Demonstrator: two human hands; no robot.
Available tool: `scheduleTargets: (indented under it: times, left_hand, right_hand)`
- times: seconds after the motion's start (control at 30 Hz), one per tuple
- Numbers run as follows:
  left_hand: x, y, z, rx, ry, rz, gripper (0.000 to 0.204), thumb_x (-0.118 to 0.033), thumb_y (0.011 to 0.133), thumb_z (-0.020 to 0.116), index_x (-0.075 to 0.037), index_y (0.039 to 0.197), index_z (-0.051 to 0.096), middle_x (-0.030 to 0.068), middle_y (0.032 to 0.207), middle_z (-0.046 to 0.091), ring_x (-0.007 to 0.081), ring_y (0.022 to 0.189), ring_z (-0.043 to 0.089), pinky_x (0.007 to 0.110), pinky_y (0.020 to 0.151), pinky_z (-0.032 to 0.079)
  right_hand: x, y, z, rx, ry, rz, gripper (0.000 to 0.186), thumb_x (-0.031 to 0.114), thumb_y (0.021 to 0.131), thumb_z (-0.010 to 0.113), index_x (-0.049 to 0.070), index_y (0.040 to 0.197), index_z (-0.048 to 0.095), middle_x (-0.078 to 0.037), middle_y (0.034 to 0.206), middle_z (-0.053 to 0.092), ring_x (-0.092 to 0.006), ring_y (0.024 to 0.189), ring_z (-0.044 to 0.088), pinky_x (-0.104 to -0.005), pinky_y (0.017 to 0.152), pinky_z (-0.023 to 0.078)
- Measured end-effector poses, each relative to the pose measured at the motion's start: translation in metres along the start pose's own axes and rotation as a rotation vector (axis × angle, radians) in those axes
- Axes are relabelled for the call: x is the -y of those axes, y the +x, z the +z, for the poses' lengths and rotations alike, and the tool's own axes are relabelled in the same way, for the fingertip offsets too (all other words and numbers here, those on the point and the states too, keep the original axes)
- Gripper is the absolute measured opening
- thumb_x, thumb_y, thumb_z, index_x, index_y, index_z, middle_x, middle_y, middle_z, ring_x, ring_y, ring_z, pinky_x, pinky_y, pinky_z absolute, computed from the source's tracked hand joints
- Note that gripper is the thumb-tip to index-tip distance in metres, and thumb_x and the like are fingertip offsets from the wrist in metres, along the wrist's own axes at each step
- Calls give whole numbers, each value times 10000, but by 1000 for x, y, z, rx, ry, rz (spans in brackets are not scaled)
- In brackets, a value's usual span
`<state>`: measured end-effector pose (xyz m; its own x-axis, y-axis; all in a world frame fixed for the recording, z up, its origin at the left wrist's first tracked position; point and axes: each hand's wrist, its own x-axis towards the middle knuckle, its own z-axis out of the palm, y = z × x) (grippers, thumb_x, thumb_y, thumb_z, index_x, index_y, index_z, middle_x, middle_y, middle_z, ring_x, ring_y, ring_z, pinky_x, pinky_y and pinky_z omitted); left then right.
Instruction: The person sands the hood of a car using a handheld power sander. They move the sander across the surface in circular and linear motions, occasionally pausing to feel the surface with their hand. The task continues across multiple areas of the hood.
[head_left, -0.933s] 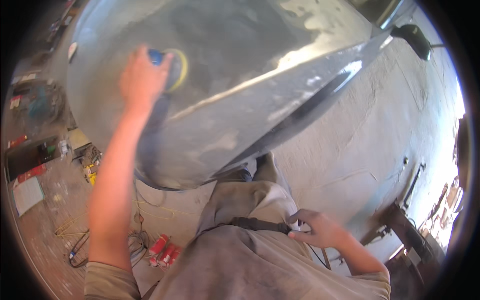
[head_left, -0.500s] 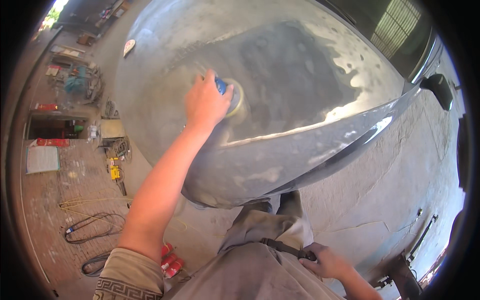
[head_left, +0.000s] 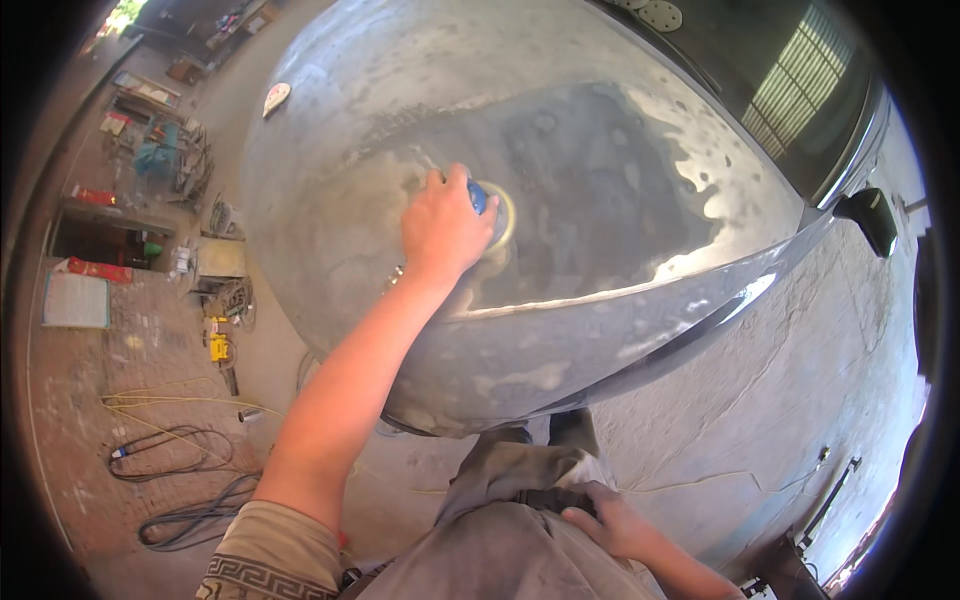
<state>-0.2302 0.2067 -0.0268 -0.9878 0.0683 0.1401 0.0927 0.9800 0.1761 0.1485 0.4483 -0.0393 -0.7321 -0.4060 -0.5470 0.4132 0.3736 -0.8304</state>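
Note:
My left hand (head_left: 440, 225) is wrapped over the top of a round sander (head_left: 479, 197) with a blue body and a pale yellow rim. The sander sits flat on the car hood (head_left: 580, 200), beside a dark grey sanded patch with bare pale edges. My forearm hides part of the hood's near left side. Down at my waist, my right hand (head_left: 610, 520) has its fingers curled against the dark belt (head_left: 545, 498); what lies inside them is hidden.
A white sanding disc (head_left: 276, 98) lies at the hood's far left. The side mirror (head_left: 868, 222) juts out at right. Coiled hoses (head_left: 200, 515), a yellow cord (head_left: 150, 405) and a yellow tool (head_left: 219, 347) lie on the floor at left. Two perforated discs (head_left: 660, 14) rest by the windshield.
My left hand and the sander have shifted right and a little down in the picture, while the whole view has tilted. My right hand has moved slightly left along my waist.

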Motion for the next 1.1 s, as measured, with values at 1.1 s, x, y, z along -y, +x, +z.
scheduleTargets:
  times: [1.1]
  left_hand:
    - [6, 35, 11, -47, 6, 26, 498, -436, 932, 809, -84, 1244, 645, 216, 1188, 677, 463, 1052, 710, 542, 872, 576]
  right_hand:
    - [-39, 9, -28, 346, -137, -13, 549, 500, 1067, 630, -19, 1247, 638, -294, 1148, 727, -486, 1061, 703, -529, 914, 558]
